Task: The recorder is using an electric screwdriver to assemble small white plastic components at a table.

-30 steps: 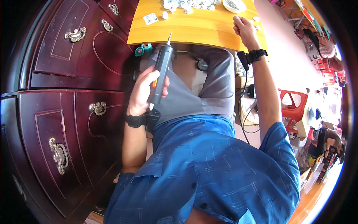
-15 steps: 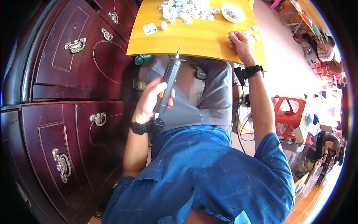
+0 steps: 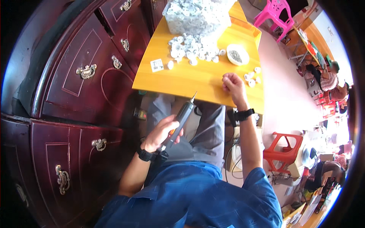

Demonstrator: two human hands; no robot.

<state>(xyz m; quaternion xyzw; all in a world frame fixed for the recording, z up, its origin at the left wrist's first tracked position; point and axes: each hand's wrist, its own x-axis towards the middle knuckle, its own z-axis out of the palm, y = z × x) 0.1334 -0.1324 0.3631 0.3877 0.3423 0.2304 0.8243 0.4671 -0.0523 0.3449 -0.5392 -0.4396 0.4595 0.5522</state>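
Observation:
My left hand (image 3: 161, 133) is wrapped round a dark grey electric screwdriver (image 3: 184, 114), whose bit points up and away near the table's front edge. Over the right part of the yellow table (image 3: 178, 81), my right hand (image 3: 234, 87) has its fingers curled in; whatever they may hold is hidden. To the right of that hand lies a small group of white round plastic parts (image 3: 251, 77). Beyond it stands a white bowl (image 3: 246, 57) of small metal screws. A loose pile of similar white parts (image 3: 195, 47) lies farther back, left of the bowl.
A clear plastic tub (image 3: 176, 27) heaped with white parts stands at the table's back. A printed white card (image 3: 156, 65) lies on the left. Dark red drawers (image 3: 72, 64) flank my left side. Red (image 3: 283, 152) and pink (image 3: 274, 17) plastic seats and other people are off to the right.
The view has tilted up, bringing the tub into sight. The screwdriver leans more to the right. My right hand now sits slightly farther from the small group of white parts.

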